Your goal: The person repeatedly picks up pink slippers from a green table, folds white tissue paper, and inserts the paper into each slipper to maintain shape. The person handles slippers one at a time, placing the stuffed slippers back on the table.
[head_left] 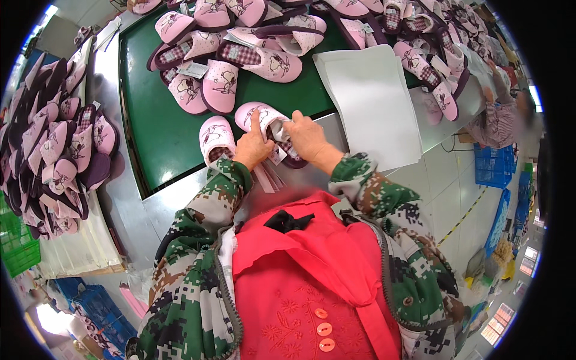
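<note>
A pink slipper point(251, 113) with a printed figure and a checked insole lies aslant at the near edge of the green surface, between my hands. My left hand point(254, 145) grips its side, index finger stretched along the toe. My right hand point(307, 138) closes on the other side of its opening, where crumpled white material point(278, 130) shows; the fingertips are partly hidden. A second pink slipper point(216, 135) lies just left of my left hand. Below the held slipper hang a white tag point(277, 155) and several pink strips point(268, 179).
Pink slippers point(258, 60) crowd the far part of the green surface point(150, 138). White sheets point(372, 102) lie at right, with more slippers point(429, 75) beyond. A slipper heap point(57, 150) stands at left above a green crate point(21, 243). A person point(498, 114) and blue crate point(493, 165) are far right.
</note>
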Available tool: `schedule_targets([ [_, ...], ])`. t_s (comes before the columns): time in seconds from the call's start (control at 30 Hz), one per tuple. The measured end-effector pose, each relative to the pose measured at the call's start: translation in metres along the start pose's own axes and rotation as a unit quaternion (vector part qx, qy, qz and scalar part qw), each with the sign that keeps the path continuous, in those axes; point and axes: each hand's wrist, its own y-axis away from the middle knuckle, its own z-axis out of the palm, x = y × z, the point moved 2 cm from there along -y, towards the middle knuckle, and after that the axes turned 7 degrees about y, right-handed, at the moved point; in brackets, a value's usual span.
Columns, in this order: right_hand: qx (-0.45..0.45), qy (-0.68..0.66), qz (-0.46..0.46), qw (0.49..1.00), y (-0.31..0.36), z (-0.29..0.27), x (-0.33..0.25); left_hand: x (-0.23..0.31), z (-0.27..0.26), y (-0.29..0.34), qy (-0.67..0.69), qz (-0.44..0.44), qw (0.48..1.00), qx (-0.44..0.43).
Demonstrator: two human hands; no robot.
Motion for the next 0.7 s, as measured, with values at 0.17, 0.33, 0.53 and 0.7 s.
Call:
schedule_targets([
  [0.17, 0.155, -0.133, -0.017, 0.979, 0.039, -0.012, -0.029, -0.014, -0.003, -0.004, 0.033, 0.009, 0.999, 0.016],
  [0.33, 0.109, -0.164, -0.075, 0.977, 0.076, 0.016, -0.037, -0.016, -0.003, -0.005, 0.03, 0.029, 0.999, 0.002],
  [0.53, 0.021, -0.267, -0.093, 0.959, 0.004, 0.029, -0.047, -0.033, -0.015, -0.006, 0.025, 0.082, 0.995, -0.052],
  [0.7, -0.128, -0.195, -0.082, 0.969, -0.032, 0.06, -0.067, -0.049, -0.025, -0.007, 0.023, 0.102, 0.992, -0.07],
])
